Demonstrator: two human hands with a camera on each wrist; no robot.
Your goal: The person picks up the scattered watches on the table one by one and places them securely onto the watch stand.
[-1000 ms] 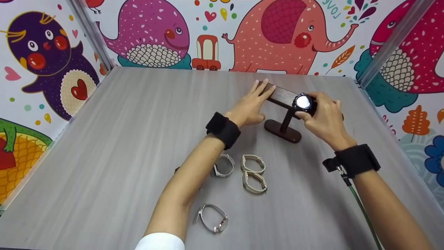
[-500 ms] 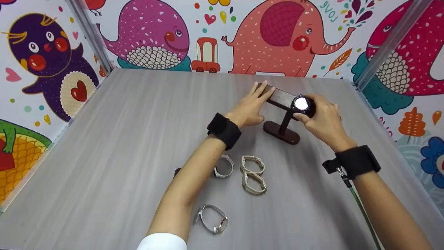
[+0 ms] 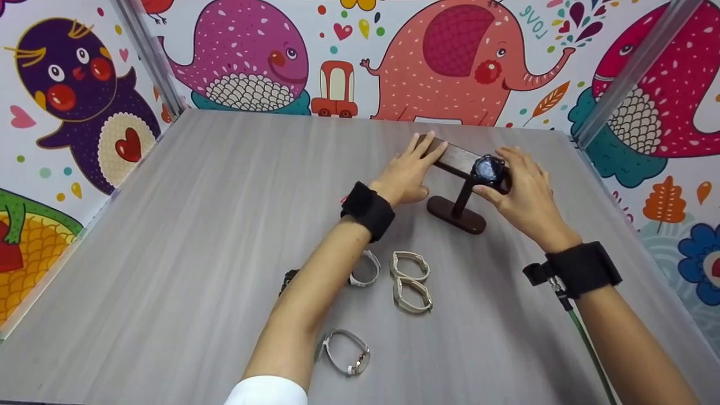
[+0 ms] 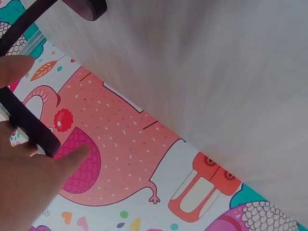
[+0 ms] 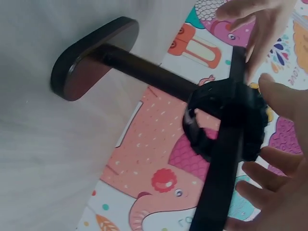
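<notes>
A dark wooden T-shaped watch stand [image 3: 457,160] stands toward the back right, its long bar on a post above an oval base. Looped round the bar is a black wristwatch [image 3: 487,169], its face dark. My right hand [image 3: 527,194] holds the watch between thumb and fingers; the right wrist view shows the thumb at one side of the black wristwatch [image 5: 260,115] and fingertips at the other. My left hand [image 3: 404,175] rests its spread, straight fingers across the bar's left end. In the left wrist view, the thumb lies apart from the bar [image 4: 29,122].
Two beige wristbands [image 3: 410,267] lie touching, nearer me. A white band [image 3: 368,270] and a dark watch [image 3: 288,279] are partly hidden by my left forearm. A slim silver watch [image 3: 349,354] lies close to me. Patterned walls [image 3: 253,62] border the table [image 3: 225,225].
The watch face has turned from bright white to dark. My right hand has shifted very slightly at the watch. My left hand stays on the bar.
</notes>
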